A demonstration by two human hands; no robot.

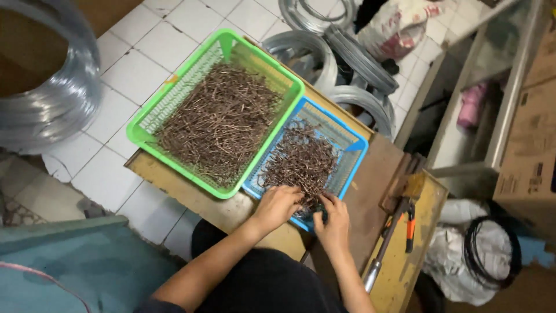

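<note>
The fingers of the left hand (pixel 280 204) curl down into the near edge of a heap of short rusty-brown wire pieces (pixel 301 162), closed loosely on a pinch of them, though how many they grip cannot be told. Just to its right, the right hand (pixel 332 223) bends its fingers over the same near edge, thumb tucked toward the palm; whether it pinches any wire or only rests on the heap is not clear. Both hands work inside the blue plastic basket (pixel 354 139), which sits on a worn yellow-painted workbench (pixel 231 211), touching the larger green plastic basket (pixel 191 69) to its left (that one is heaped much fuller with the same brown pieces). The step in hand looks like gathering or sorting wire from the blue basket. The next move seems to call for a firm pinch and a clean lift, since the pieces lie tangled. To the right, an orange-handled cutter (pixel 405 223) lies on the bench, and coils of grey wire (pixel 324 58) stand on the tiled floor beyond.
</note>
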